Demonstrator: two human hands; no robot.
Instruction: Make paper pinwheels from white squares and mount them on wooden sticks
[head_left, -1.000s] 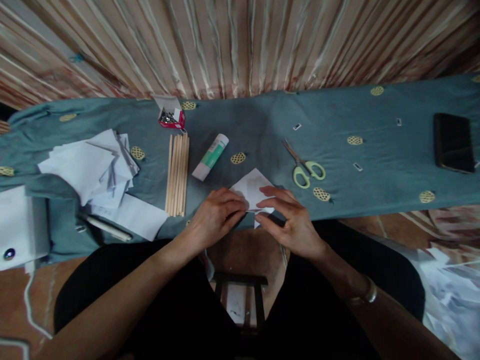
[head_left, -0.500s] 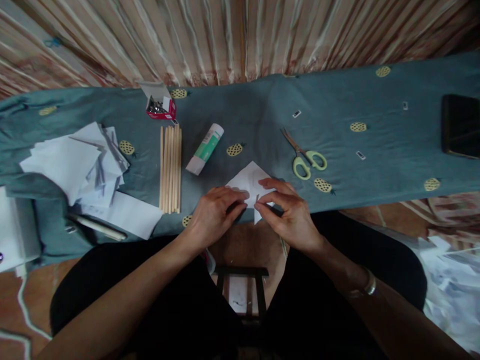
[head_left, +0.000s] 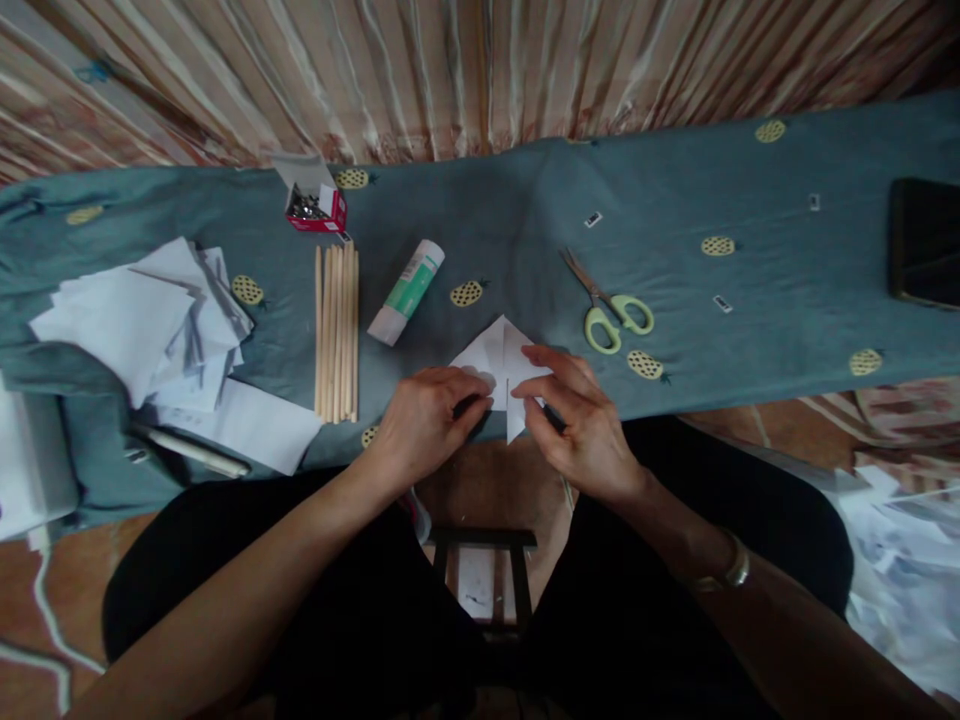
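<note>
A white sheet of paper (head_left: 501, 345), folded with a crease down its middle, lies at the table's front edge with its peak pointing away from me. One pointed flap hangs over the edge. My left hand (head_left: 429, 420) is closed on the left side of the paper, thumb and fingers together near its lower corner. On the right side, my right hand (head_left: 583, 425) grips the paper with bent fingers, the fingertips beside the middle crease. A glue stick (head_left: 407, 292) lies beyond my left hand, and green-handled scissors (head_left: 609, 308) lie beyond my right.
Wooden sticks (head_left: 337, 335) lie in a row left of the glue stick, below an open red box (head_left: 316, 208) of small metal pieces. A pile of white papers (head_left: 127, 320) is at the left. A dark object (head_left: 924, 243) sits at the far right; a curtain (head_left: 450, 80) hangs behind.
The right fingertips have shifted slightly right, and the right part of the paper now lies folded along the middle crease. My left hand stays at the left side.
</note>
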